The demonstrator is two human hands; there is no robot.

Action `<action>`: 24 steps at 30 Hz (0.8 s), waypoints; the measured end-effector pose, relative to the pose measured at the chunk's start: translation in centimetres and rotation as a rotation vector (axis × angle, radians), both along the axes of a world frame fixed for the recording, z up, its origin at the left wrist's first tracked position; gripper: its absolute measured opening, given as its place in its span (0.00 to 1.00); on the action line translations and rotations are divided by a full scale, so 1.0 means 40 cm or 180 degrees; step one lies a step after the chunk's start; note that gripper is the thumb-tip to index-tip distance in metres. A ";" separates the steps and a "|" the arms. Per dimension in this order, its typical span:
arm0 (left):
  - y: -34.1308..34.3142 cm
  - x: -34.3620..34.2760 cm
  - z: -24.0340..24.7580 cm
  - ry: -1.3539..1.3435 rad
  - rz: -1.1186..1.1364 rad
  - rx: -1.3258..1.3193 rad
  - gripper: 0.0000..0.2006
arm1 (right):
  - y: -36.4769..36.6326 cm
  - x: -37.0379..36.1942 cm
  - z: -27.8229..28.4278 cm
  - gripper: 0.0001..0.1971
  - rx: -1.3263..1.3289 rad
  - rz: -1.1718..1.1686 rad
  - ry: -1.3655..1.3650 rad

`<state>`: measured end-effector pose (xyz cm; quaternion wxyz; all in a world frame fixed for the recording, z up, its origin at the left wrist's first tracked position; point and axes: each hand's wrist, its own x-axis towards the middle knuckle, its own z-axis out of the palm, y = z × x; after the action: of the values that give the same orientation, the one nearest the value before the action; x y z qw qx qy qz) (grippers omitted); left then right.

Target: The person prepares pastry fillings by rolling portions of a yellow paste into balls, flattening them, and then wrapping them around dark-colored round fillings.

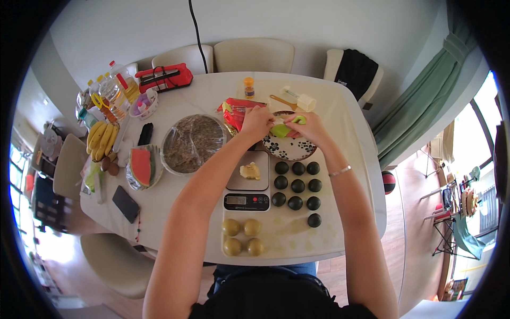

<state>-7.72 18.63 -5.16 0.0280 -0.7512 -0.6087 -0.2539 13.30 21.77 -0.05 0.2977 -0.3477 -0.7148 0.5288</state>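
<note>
Over a patterned bowl (289,151) with a dark flower print, my right hand (312,129) is closed around a light green scraper (280,129). My left hand (257,122) is at the bowl's left rim, its fingers pinched together close to the scraper's tip; what they hold is too small to name. A kitchen scale (246,201) stands nearer to me, with a pale yellow lump of dough (249,170) on its plate. Right of it lie several dark green balls (297,185) in rows. Several olive-yellow balls (243,237) sit in front of the scale.
A red package (237,112) lies behind my left forearm. To the left are a large film-covered bowl (193,143), a watermelon piece (141,167), bananas (102,139) and a phone (126,204). At the back stand an orange-capped bottle (249,87) and a white container (306,102).
</note>
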 end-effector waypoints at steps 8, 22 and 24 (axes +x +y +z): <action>-0.090 0.005 0.014 0.0754 -0.0590 -0.0368 0.05 | -0.066 0.149 -0.098 0.09 0.2118 0.0506 -0.0336; -0.396 -0.015 0.045 -0.1485 -0.1216 -0.0637 0.21 | -0.062 0.128 -0.120 0.08 0.2030 -0.0065 -0.1765; -0.396 -0.024 0.015 -0.1402 -0.1333 -0.0693 0.20 | -0.069 0.119 -0.110 0.09 0.2083 -0.0047 -0.1957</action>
<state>-8.69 2.81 -4.56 -0.2378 -0.7857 -0.4559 -0.3440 18.07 19.00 -4.44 0.1695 -0.3813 -0.8971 0.1449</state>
